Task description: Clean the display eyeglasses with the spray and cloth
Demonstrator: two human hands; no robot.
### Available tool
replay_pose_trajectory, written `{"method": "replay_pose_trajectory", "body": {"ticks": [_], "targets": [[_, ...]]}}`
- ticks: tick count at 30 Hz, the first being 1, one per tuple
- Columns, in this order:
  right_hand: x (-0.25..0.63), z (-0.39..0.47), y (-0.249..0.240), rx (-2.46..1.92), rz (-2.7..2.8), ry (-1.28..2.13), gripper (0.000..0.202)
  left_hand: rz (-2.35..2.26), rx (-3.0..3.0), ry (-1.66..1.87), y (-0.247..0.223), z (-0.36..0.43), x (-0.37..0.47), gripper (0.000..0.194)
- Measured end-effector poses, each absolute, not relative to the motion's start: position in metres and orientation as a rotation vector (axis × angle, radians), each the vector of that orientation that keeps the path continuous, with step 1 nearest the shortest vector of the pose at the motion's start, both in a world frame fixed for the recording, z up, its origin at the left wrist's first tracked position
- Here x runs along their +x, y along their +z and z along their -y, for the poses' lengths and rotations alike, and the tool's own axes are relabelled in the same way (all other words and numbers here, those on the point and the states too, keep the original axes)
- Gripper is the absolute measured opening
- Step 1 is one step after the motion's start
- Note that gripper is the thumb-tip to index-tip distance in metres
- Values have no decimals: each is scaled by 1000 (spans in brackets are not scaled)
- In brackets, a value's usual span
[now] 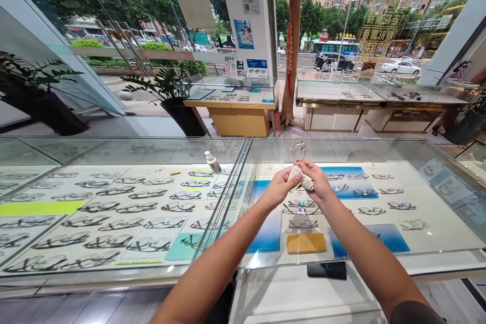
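Note:
Above the glass counter, both my hands are closed together around a pair of eyeglasses (298, 151) and a pale cloth (301, 178). One round lens with a thin rim sticks up beyond my fingertips; the rest of the frame is covered by cloth and fingers. My left hand (280, 186) pinches the cloth from the left, thumb on top. On the other side, my right hand (318, 182) grips the cloth and the glasses near the rim. An orange-yellow glasses case (306, 243) lies on the counter nearer to me. To the left stands a white spray bottle (212, 162).
Rows of glasses (178, 207) fill the glass display counter (341, 259) below my hands and to the left. A dark phone-like object (326, 270) lies below the near edge. Further off are a wooden display case (239, 120), a trunk-like post (292, 35) and potted plants (176, 106).

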State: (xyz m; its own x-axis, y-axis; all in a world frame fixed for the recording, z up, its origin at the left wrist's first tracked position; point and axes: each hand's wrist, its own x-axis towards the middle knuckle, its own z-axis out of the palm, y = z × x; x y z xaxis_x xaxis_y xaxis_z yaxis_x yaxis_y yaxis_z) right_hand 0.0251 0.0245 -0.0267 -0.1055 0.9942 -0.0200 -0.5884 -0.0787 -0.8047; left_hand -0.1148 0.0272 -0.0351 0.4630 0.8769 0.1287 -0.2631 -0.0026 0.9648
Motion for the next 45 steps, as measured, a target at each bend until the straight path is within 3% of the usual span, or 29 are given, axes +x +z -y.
{"method": "replay_pose_trajectory", "body": {"ticks": [13,23,32,45], "targets": [[23,-17,-15,-685,980,1450,29,-852,1401,1360,-32,-22,-114,63],[25,-20,-19,-745,917,1391,32,-838,1504,1154,-34,-28,-116,74],[35,-24,-17,-810,1030,1191,21,-857,1210,1294,-34,-41,-127,70],[31,-20,-19,-875,1324,1362,22,-778,1163,1262,-34,-48,-136,65]]}}
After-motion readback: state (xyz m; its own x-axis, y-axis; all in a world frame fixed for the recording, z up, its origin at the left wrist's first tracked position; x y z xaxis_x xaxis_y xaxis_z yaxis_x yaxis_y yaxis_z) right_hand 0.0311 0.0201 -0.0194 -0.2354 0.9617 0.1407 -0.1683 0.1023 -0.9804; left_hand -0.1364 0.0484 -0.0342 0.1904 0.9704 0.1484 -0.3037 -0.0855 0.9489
